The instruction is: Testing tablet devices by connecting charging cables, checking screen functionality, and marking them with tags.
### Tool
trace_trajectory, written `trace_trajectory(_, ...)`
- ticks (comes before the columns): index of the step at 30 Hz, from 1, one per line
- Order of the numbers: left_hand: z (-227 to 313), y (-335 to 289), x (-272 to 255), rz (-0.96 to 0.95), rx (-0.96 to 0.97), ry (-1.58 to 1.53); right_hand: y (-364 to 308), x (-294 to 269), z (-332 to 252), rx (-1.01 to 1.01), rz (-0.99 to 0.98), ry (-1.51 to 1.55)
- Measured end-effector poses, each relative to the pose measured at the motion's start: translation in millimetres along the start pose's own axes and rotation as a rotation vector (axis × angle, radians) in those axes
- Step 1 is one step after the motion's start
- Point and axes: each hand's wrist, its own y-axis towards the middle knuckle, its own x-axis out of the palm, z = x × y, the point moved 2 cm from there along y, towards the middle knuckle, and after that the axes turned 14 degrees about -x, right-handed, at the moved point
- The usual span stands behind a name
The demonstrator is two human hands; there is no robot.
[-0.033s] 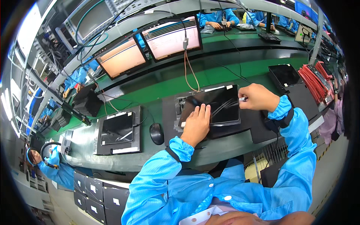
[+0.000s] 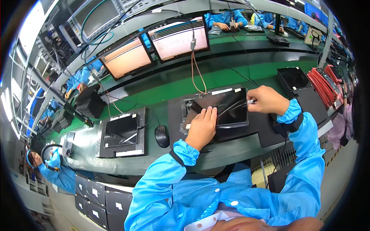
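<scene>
A glossy black screen panel [image 2: 235,109] with pale tabs along its edge rests on a dark mat in front of me. My left hand [image 2: 203,125] lies on the panel's left part with its fingers stretched out. At the panel's upper right edge, my right hand [image 2: 266,101] is closed in a pinch. A small whitish piece [image 2: 251,101] shows between its thumb and finger; its kind is too small to make out. Bright streaks, perhaps reflections, run across the panel. Under its left side, part of a dark frame [image 2: 187,106] shows.
To the left lie a black mouse [image 2: 162,136] and a second screen panel [image 2: 121,130] on a board. Two lit monitors [image 2: 178,38] stand behind. At right are another dark panel [image 2: 293,78] and red sleeves [image 2: 323,87]. Co-workers in blue sit across the bench.
</scene>
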Motion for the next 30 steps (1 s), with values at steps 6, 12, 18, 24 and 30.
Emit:
trace_trajectory(6, -30.6, -40.3, -96.1, 0.053, -0.081, -0.143, -12.8, -10.3, -44.1, 0.134, 0.138, 0.159)
trace_trajectory(12, -96.5, -162.4, -179.2, -0.100, -0.847, -0.829, 1.2, 97.7, -107.8, -0.297, 0.386, -0.162)
trace_trajectory(18, -115.6, -266.7, -125.5, 0.035, -1.472, -1.887, 27.4, 201.7, -155.7, -0.211, 0.273, -0.272)
trace_trajectory(24, -106.2, -298.3, -97.9, 0.019, -1.572, -1.978, 28.5, 208.7, -157.0, -0.318, 0.248, -0.242)
trace_trajectory(30, -105.5, -293.2, -91.5, 0.031, -1.557, -1.931, 19.9, 214.1, -156.7, -0.287, 0.208, -0.135)
